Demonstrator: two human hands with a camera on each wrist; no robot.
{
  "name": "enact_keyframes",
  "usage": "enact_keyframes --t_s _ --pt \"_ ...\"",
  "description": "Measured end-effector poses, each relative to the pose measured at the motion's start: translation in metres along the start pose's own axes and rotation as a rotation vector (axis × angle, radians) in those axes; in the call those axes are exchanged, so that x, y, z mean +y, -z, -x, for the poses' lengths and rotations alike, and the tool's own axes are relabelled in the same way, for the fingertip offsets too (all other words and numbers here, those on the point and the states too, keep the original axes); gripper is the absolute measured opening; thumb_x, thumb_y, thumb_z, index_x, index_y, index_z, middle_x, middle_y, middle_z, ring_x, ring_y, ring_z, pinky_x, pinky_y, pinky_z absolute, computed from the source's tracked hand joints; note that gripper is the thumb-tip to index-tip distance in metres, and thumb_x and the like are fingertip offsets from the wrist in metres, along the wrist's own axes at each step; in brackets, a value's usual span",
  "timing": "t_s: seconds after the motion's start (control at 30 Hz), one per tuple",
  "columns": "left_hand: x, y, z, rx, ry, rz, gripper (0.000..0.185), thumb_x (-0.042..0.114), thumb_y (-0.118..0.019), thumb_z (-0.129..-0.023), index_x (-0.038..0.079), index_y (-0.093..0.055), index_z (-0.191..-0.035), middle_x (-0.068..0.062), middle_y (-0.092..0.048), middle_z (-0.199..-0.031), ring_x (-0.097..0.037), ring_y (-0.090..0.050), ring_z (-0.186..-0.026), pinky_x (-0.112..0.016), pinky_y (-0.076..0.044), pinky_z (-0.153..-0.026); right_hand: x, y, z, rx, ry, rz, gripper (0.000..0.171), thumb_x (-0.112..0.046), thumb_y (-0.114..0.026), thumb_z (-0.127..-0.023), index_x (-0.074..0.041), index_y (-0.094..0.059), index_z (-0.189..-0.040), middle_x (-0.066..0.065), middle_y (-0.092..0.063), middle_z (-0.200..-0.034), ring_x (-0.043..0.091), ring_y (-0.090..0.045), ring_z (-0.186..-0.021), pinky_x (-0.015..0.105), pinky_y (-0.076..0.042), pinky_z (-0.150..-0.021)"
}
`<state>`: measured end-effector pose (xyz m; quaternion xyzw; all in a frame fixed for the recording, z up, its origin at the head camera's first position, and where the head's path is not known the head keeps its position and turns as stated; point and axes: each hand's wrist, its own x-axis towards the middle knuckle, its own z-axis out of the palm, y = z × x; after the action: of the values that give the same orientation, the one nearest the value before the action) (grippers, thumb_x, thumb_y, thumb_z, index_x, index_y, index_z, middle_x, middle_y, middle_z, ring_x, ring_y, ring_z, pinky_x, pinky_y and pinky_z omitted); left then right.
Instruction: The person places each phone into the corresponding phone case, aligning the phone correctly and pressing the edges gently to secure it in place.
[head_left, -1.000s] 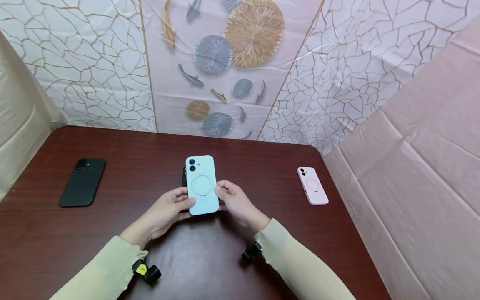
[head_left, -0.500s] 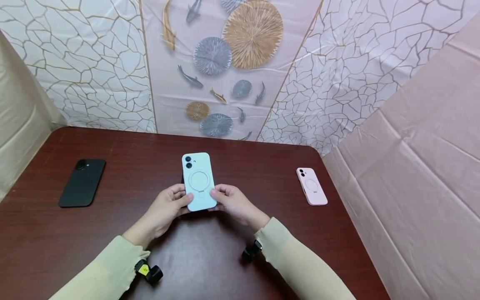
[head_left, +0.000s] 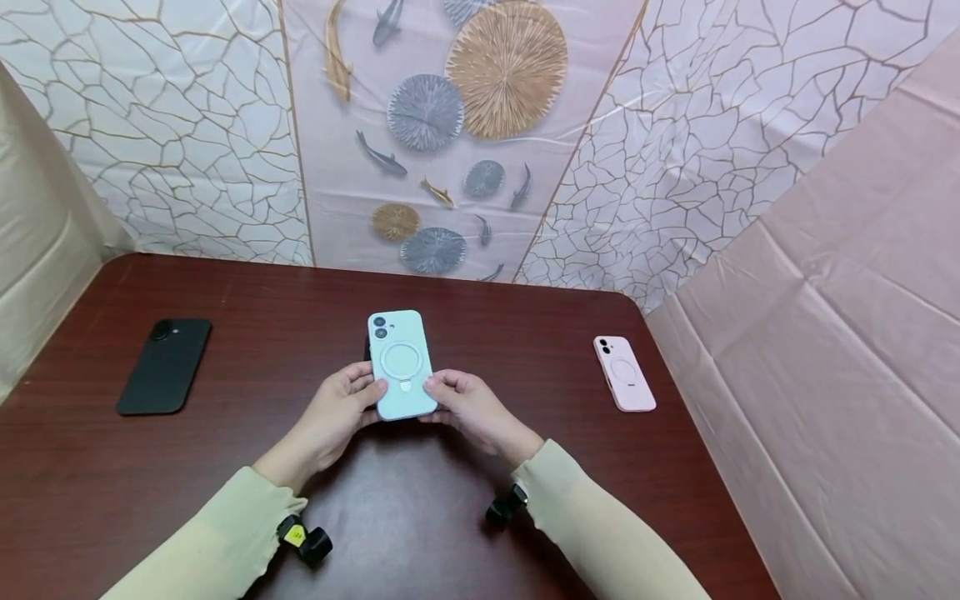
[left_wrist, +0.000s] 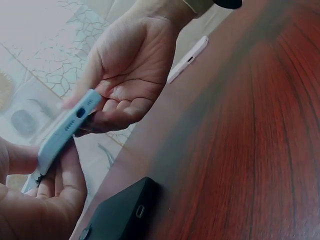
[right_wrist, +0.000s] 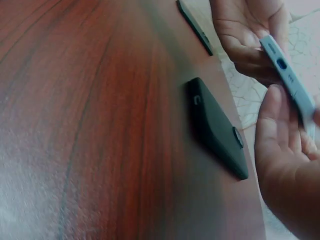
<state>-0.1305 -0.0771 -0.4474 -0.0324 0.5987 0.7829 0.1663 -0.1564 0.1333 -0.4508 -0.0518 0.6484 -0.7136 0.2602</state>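
Both hands are holding a light blue phone case (head_left: 402, 365) just above the counter (head_left: 525, 333), camera cutouts pointing away from the person. The left hand (head_left: 333, 414) is gripping its left lower edge, thumb on the back and fingers curled underneath; the right hand (head_left: 465, 406) is pinching the right lower edge the same way. In the left wrist view the blue case (left_wrist: 65, 131) is showing its bottom edge with a charging port, held between the two hands.

Directly below it a black phone (right_wrist: 217, 127) is lying flat on the counter, apart from the case. Judging by this, the blue case is lifted and the dark phone underneath is sitting bare; whether the case is being taken off or put on cannot be told, and the two are not joined at present.

Another black phone (head_left: 164, 363) is lying well off to the left, and a pink case (head_left: 625, 372) well off to the right.

No brand, label or writing is legible on any of these; the small yellow tag (head_left: 298, 537) by the left sleeve is too small to read.
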Motion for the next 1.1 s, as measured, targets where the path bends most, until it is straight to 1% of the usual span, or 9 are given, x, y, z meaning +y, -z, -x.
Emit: enact_keyframes --t_s 0.1,0.2,0.37,0.47,0.57,0.7,0.87,0.97,1.1 --pt "-0.002 -0.001 -0.001 0.007 -0.002 0.043 0.046 0.01 -0.05 -0.101 -0.006 -0.033 -0.141 -0.021 -0.049 -0.134 -0.016 -0.06 -0.102 -0.031 -0.053 -0.081 -0.003 0.003 0.003 -0.069 -0.003 -0.02 0.031 -0.01 -0.058 -0.098 0.007 -0.052 -0.123 0.014 -0.065 -0.108 0.021 -0.065 -0.092 0.039 -0.053 -0.086" --pt "-0.004 -0.001 -0.001 0.008 -0.003 0.066 0.045 0.009 -0.05 -0.101 -0.006 -0.033 -0.141 -0.022 -0.048 -0.134 -0.016 -0.06 -0.101 -0.031 -0.053 -0.081 -0.003 0.003 0.005 -0.085 -0.016 -0.037 0.034 -0.006 -0.06 -0.096 0.007 -0.05 -0.125 0.016 -0.066 -0.11 0.022 -0.066 -0.092 0.04 -0.053 -0.087" --pt "-0.006 -0.002 -0.002 0.013 -0.015 0.034 0.045 0.009 -0.051 -0.101 -0.003 -0.033 -0.141 -0.021 -0.051 -0.13 -0.017 -0.061 -0.097 -0.032 -0.053 -0.078 -0.001 0.001 0.007 -0.032 -0.027 -0.052 0.033 -0.006 -0.059 -0.096 0.006 -0.052 -0.125 0.016 -0.066 -0.109 0.022 -0.067 -0.088 0.039 -0.054 -0.083" --pt "-0.007 -0.003 -0.002 0.035 -0.036 -0.004 0.043 0.008 -0.052 -0.1 -0.003 -0.036 -0.138 -0.02 -0.054 -0.125 -0.017 -0.061 -0.095 -0.032 -0.054 -0.076 0.0 0.003 0.005 -0.013 -0.015 -0.04 0.034 -0.011 -0.06 -0.097 0.005 -0.053 -0.127 0.015 -0.066 -0.109 0.021 -0.067 -0.088 0.04 -0.055 -0.082" --pt "-0.009 -0.006 -0.001 0.031 -0.056 -0.056 0.041 0.007 -0.054 -0.099 -0.002 -0.04 -0.136 -0.019 -0.057 -0.121 -0.018 -0.062 -0.094 -0.033 -0.055 -0.076 0.0 0.009 0.002 0.045 0.003 -0.01 0.035 -0.019 -0.06 -0.097 0.003 -0.056 -0.125 0.014 -0.067 -0.107 0.021 -0.067 -0.087 0.038 -0.056 -0.078" --pt "-0.012 -0.011 -0.002 0.008 -0.092 -0.184 0.046 0.007 -0.057 -0.098 0.001 -0.038 -0.139 -0.018 -0.061 -0.115 -0.02 -0.064 -0.096 -0.033 -0.055 -0.077 0.001 0.016 0.0 0.163 0.01 0.085 0.032 -0.023 -0.062 -0.097 0.0 -0.061 -0.119 0.011 -0.069 -0.103 0.022 -0.068 -0.084 0.036 -0.057 -0.072" --pt "-0.014 -0.019 -0.005 0.052 -0.178 -0.393 0.059 0.005 -0.06 -0.095 0.006 -0.028 -0.144 -0.016 -0.065 -0.108 -0.022 -0.065 -0.095 -0.03 -0.053 -0.077 0.002 0.02 0.0 0.232 0.01 0.173 0.029 -0.022 -0.065 -0.095 -0.002 -0.064 -0.116 0.012 -0.069 -0.102 0.026 -0.068 -0.082 0.04 -0.057 -0.072" --pt "-0.016 -0.027 -0.01 0.059 -0.209 -0.488 0.059 0.003 -0.06 -0.094 0.005 -0.029 -0.144 -0.016 -0.066 -0.106 -0.023 -0.066 -0.093 -0.031 -0.054 -0.076 0.0 0.024 0.003 0.275 0.014 0.213 0.027 -0.022 -0.066 -0.094 -0.003 -0.066 -0.114 0.013 -0.066 -0.1 0.026 -0.067 -0.081 0.041 -0.057 -0.071" --pt "-0.018 -0.04 -0.017 0.055 -0.222 -0.621 0.061 0.005 -0.06 -0.093 0.003 -0.03 -0.147 -0.016 -0.063 -0.113 -0.024 -0.063 -0.099 -0.034 -0.054 -0.078 -0.003 0.034 0.008 0.339 0.01 0.267 0.024 -0.02 -0.065 -0.094 -0.003 -0.068 -0.111 0.013 -0.065 -0.098 0.026 -0.067 -0.081 0.041 -0.057 -0.07"
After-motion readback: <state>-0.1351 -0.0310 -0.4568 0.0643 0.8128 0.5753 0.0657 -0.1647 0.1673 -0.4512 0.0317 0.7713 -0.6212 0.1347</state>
